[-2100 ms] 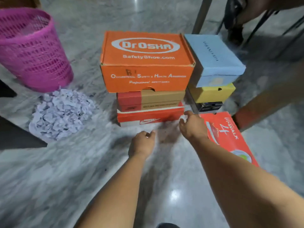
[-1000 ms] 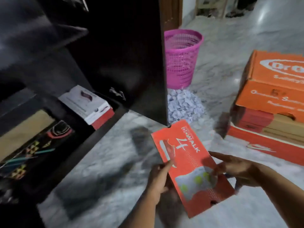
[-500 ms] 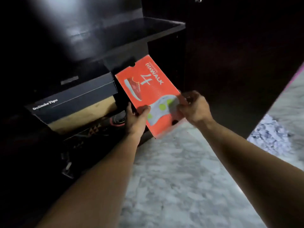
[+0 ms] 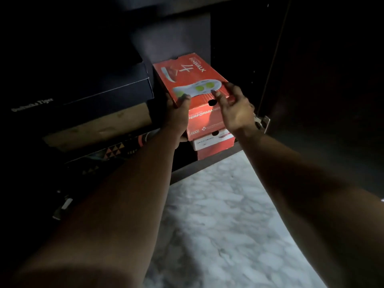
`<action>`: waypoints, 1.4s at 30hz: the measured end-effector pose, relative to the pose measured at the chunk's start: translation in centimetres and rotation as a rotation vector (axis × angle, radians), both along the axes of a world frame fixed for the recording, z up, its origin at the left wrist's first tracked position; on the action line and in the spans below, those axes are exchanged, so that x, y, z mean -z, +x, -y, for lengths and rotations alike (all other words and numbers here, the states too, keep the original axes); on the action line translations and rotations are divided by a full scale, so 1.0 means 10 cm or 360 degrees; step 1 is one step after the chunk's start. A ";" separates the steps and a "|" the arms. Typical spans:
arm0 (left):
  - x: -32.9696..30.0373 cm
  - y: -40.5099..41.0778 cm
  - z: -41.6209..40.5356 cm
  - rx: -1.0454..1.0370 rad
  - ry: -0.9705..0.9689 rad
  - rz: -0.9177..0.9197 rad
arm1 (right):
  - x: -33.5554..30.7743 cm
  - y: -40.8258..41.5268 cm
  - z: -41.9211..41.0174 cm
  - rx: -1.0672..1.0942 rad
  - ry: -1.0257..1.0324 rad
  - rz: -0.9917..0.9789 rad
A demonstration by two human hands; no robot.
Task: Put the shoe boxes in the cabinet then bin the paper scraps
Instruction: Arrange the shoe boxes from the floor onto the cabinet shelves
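The red cardboard shoe box printed with a sole and a large "4" is now seen inside the dark wooden cabinet, at the centre of the frame. Half a second earlier it was held tilted in the air in front of the opening; a second earlier it was carried low over the marble floor, near the stack of boxes. It has since been set flat on top of a red and white shoe box that already lay on the cabinet's bottom shelf, so a small stack is formed there.

The left hand is pressed against the box's near left corner, with its fingers curled on the lid edge, clamped on the cardboard. The right hand rests at the near right edge, its fingers spread apart and lying lightly on the lid, not closed round anything.

To the left of the frame a dark navy shoe box with white lettering is stacked on a brown cardboard box, just beside the red one.

This box is judged to be almost placed; a final push inward may be needed, since its near end appears to overhang the box below. The other boxes and the paper scraps are not in view, so most of the task is taken to remain.
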State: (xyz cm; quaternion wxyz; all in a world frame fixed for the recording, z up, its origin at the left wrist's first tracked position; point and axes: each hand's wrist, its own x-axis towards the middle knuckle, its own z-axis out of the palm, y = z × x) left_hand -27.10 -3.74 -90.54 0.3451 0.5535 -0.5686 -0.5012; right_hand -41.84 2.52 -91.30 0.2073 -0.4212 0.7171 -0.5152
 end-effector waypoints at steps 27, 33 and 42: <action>0.60 -0.20 -2.17 0.0657 0.0305 0.0691 | 0.35 -0.19 -2.31 0.0223 0.0819 -0.0049; 0.66 -1.20 -3.36 0.1332 0.0184 0.0732 | 0.37 -0.84 -4.32 0.0632 0.1073 -0.0058; -0.30 -2.81 -4.91 0.1496 -0.0212 0.0240 | -0.77 -1.67 -6.46 0.1635 0.0501 -0.0347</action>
